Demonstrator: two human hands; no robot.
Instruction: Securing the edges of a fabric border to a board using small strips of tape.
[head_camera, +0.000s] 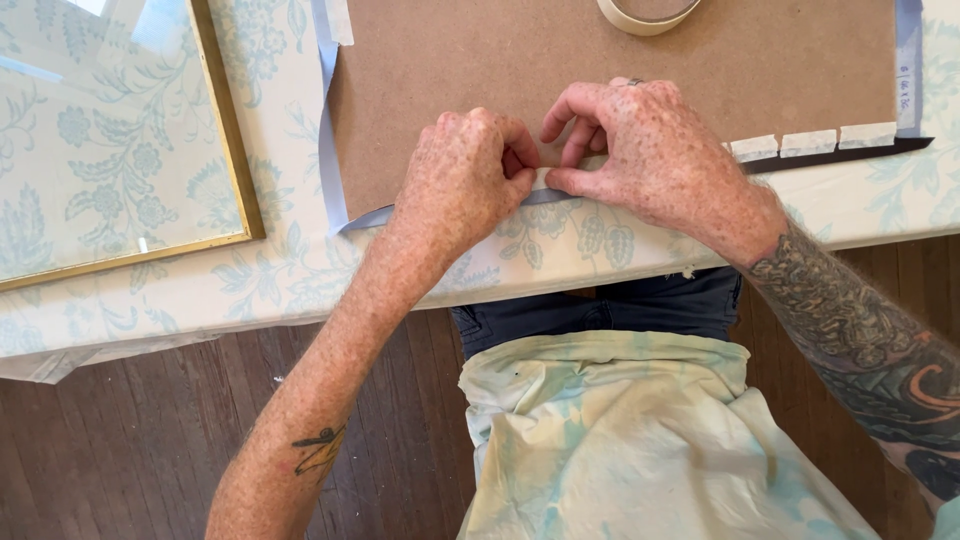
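While both hands pinch one small tape piece (541, 180), it could go on crooked.
Left hand (462, 180) and right hand (645, 150) squeeze it at the brown backing board (600, 70) edge, mid-frame; a slip would wrinkle it.

A brown backing board (620, 60) lies on a pale tablecloth (280, 270) with blue-green floral print, beside a gold-edged frame (232, 140).

Your left hand (462, 180) and right hand (650, 150) meet, pinching a pale strip of tape (542, 180) at the near edge of the brown backing board (480, 60), near the gold frame (232, 140).
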